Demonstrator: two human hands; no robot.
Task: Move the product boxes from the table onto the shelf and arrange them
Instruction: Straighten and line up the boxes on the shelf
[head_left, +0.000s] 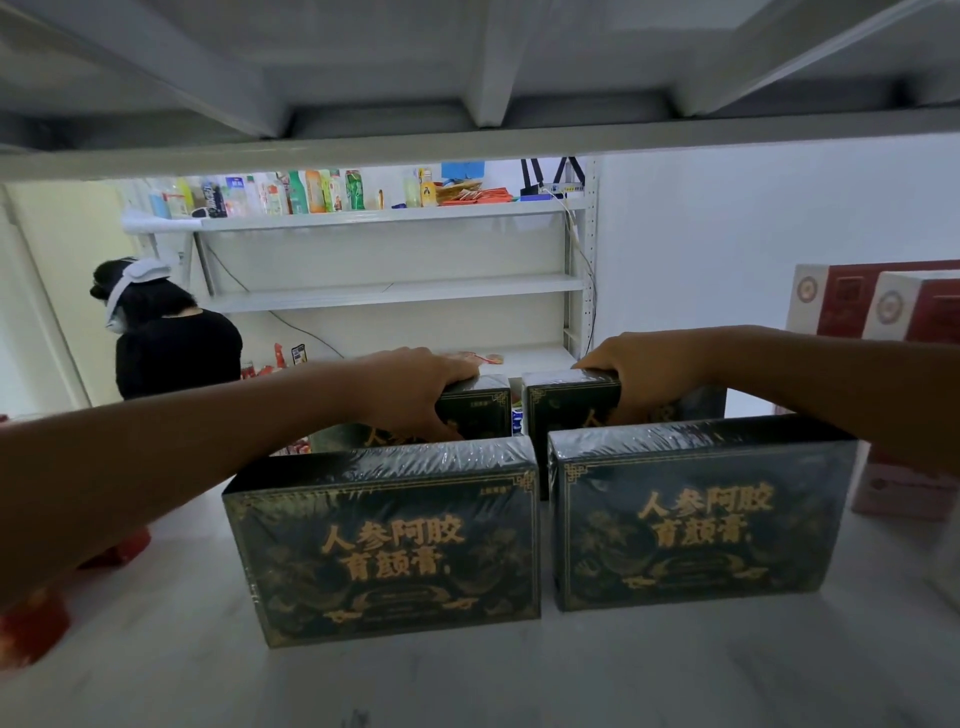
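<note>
While two dark green boxes already stand upright at the shelf (156, 649) front, my left hand (415, 395) grasps the rear left box (480, 410) and my right hand (644, 382) the rear right box (569, 410); next I should square them behind the front left box (384, 540) and front right box (696, 514).

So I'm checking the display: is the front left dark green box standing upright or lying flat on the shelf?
Upright. The front left box stands on its long edge on the shelf, printed gold face toward the camera, wrapped top edge uppermost.

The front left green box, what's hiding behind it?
Another dark green box, gripped on top by the left hand. Its lower half is hidden by the front box.
</note>
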